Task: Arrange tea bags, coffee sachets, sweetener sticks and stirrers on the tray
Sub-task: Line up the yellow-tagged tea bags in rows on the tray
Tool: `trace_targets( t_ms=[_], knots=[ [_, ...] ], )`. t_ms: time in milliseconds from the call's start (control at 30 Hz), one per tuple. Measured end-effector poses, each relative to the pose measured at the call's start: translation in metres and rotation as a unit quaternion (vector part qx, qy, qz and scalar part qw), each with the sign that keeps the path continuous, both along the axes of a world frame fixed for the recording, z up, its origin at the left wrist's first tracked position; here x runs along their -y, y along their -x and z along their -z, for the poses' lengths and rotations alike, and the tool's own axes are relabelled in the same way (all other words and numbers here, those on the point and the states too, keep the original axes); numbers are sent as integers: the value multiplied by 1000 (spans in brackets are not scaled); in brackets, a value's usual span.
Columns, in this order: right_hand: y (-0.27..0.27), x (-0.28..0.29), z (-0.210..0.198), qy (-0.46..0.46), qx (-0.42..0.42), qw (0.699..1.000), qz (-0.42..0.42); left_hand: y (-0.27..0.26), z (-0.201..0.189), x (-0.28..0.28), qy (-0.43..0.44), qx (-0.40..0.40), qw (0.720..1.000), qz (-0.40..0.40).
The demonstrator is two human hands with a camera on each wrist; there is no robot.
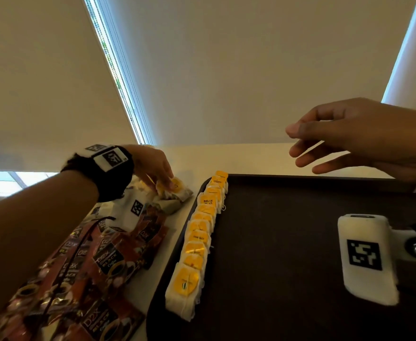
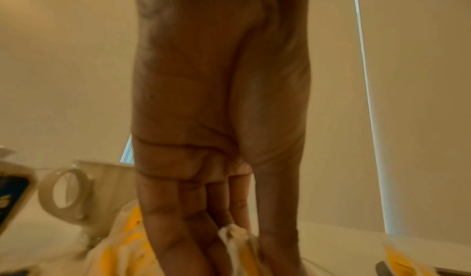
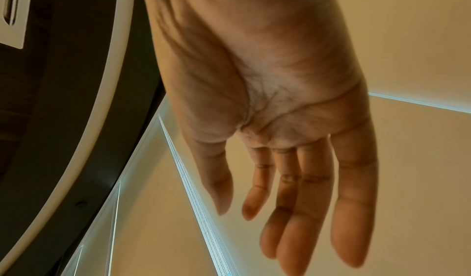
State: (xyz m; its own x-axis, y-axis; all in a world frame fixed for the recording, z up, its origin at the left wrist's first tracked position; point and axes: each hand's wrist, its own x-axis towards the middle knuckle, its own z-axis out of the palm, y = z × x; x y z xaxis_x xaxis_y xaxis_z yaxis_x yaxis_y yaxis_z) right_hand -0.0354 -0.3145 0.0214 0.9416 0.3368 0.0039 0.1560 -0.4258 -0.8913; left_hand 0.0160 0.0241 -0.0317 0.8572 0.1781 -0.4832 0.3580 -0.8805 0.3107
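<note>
A dark tray (image 1: 300,242) lies on the white table, with a row of tea bags (image 1: 199,232) with yellow tags along its left edge. Left of the tray sits a small heap of loose tea bags (image 1: 177,195). My left hand (image 1: 170,184) reaches down onto that heap. Its fingers and thumb pinch a tea bag (image 2: 234,238), white with a yellow tag. My right hand (image 1: 298,143) hovers above the tray's far edge, fingers loosely spread and holding nothing; the right wrist view shows my right hand (image 3: 242,230) with an empty palm.
A pile of brown and black coffee sachets (image 1: 103,257) covers the table at the near left. A white mug (image 2: 84,187) stands just beyond the tea bag heap. The white marker-tagged camera block (image 1: 364,257) on my right wrist hangs over the tray's right side.
</note>
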Motion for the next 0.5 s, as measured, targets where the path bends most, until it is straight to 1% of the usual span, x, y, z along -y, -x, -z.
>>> trace_targets(
  t_ms=[167,267,500],
  knots=[
    [1,0,-1,-3,5,1000,8,3,-3,1,-8,24,1000,6],
    [2,-3,-2,-2,3,1000,4,6,-3,-2,-36,54,998,11],
    [6,-8,-2,-5,-2,1000,-6,8,-8,3,-81,76,994,15]
  ],
)
